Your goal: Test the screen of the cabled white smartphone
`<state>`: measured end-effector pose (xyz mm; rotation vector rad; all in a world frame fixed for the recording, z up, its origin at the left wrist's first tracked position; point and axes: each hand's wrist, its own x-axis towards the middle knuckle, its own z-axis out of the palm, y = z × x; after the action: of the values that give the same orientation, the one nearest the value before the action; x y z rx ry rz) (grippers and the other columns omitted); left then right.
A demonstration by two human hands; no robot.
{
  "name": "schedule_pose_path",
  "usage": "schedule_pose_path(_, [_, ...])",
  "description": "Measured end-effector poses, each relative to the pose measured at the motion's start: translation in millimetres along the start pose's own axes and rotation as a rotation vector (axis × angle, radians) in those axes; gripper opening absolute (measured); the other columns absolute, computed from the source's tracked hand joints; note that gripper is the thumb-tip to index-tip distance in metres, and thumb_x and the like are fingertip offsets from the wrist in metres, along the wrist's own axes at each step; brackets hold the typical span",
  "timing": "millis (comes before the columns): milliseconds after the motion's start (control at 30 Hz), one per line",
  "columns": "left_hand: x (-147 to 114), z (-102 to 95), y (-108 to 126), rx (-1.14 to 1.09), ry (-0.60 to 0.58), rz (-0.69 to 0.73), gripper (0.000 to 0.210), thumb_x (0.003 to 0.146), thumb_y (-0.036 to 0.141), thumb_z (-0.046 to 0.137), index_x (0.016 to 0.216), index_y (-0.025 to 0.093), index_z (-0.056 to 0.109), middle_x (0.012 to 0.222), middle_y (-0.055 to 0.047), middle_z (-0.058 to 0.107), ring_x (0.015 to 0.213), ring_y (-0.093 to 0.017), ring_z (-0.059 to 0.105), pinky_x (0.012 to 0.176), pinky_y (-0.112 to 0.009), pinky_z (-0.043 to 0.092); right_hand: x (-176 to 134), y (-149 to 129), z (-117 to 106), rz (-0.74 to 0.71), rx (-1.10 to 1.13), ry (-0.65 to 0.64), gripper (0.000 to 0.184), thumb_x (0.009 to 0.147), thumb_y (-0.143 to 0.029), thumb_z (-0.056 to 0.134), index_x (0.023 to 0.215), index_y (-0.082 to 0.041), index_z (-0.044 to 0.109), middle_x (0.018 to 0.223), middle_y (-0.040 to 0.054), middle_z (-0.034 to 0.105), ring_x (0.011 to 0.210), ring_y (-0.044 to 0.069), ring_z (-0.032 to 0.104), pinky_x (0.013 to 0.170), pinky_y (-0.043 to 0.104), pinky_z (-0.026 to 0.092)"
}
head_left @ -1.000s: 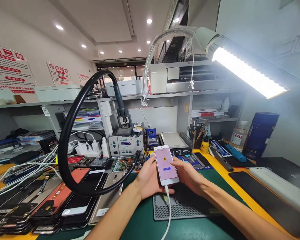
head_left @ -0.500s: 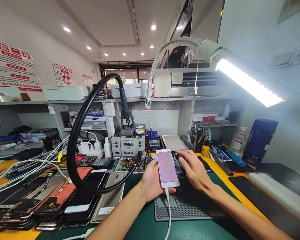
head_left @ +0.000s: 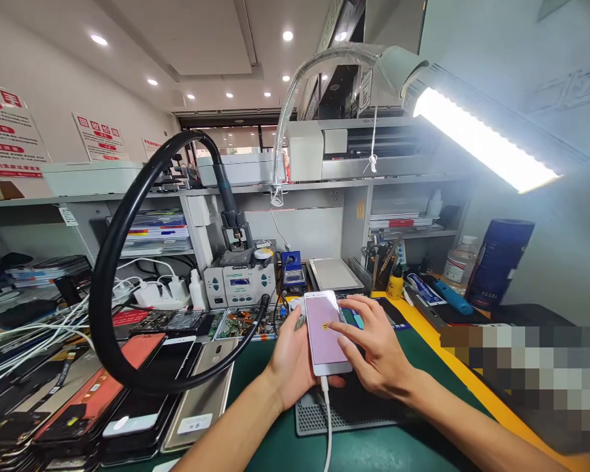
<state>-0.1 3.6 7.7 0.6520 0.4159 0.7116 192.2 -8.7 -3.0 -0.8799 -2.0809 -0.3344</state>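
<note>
A white smartphone [head_left: 320, 351] rests in my left hand [head_left: 291, 357], whose fingers wrap round its back and edges. Its lit screen is pale pink with a small yellow mark near the middle. A white charging cable [head_left: 327, 419] is plugged into the bottom end and hangs down toward me. My right hand [head_left: 381, 347] is over the phone's right side with fingers apart. Its index finger reaches onto the screen at the yellow mark; the other fingers hold nothing. Beneath both hands lies a grey perforated mat [head_left: 344, 419] on the green work mat [head_left: 255, 426].
Stacked phones and phone parts [head_left: 142, 393] fill the left side. A thick black hose [head_left: 96, 295] arches over them from a hot-air station [head_left: 240, 285]. A bright lamp [head_left: 482, 137] hangs at upper right. A yellow bottle [head_left: 396, 282] and a blue canister [head_left: 504, 262] stand at right.
My right hand has moved left and down, bringing its index finger onto the phone screen. My left hand still holds the phone. The camera view has shifted slightly.
</note>
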Motion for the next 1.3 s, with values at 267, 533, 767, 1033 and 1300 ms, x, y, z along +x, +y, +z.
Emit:
schedule_pose_path(267, [-1.7,2.2,0.1,-0.019,-0.011,0.007,0.072,0.095,0.068,0.03,0.139,0.016,0.053,0.102,-0.016,0.065,0.082,-0.029,0.066,0.061,-0.044,0.057,-0.5,-0.1,1.7,-0.014,-0.005,-0.019,0.033,0.088,-0.022,0.058,0.116,-0.027,0.073,0.137,0.0121,0.054,0.129,0.036,0.04,0.104,0.058,0.038])
schedule_pose_path(533, [-2.9,2.6,3.9,-0.017,-0.036,0.019,0.066,0.095,0.065,0.032,0.135,0.018,0.056,0.105,-0.014,0.064,0.085,-0.03,0.065,0.058,-0.041,0.057,-1.8,0.5,-1.1,-0.039,0.011,0.0,0.031,0.085,-0.022,0.06,0.112,-0.029,0.075,0.133,0.0106,0.057,0.129,0.036,0.041,0.103,0.058,0.039])
schedule_pose_path(767, [-1.7,1.9,-0.3,-0.029,0.009,0.037,0.067,0.096,0.067,0.029,0.137,0.019,0.055,0.108,-0.014,0.065,0.083,-0.026,0.066,0.07,-0.039,0.055,0.1,-10.3,-0.1,-0.059,0.027,-0.077,0.029,0.086,-0.027,0.059,0.11,-0.026,0.075,0.134,0.0127,0.055,0.13,0.037,0.04,0.104,0.059,0.038])
schedule_pose_path(1033, [-1.7,4.8,-3.4,0.02,0.037,0.024,0.072,0.095,0.068,0.032,0.139,0.016,0.053,0.104,-0.016,0.066,0.082,-0.028,0.067,0.065,-0.038,0.056,4.0,-2.2,1.6,-0.055,0.007,-0.052,0.031,0.09,-0.024,0.053,0.116,-0.023,0.07,0.139,0.0135,0.047,0.132,0.036,0.038,0.104,0.06,0.038])
schedule_pose_path(1300, [-2.7,4.8,-1.5,0.034,-0.005,0.016,0.071,0.094,0.069,0.032,0.135,0.017,0.058,0.105,-0.015,0.062,0.089,-0.031,0.064,0.053,-0.042,0.059,4.3,6.3,-2.7,-0.026,-0.027,-0.043,0.032,0.093,-0.024,0.051,0.118,-0.024,0.071,0.137,0.0137,0.049,0.131,0.034,0.039,0.104,0.059,0.039])
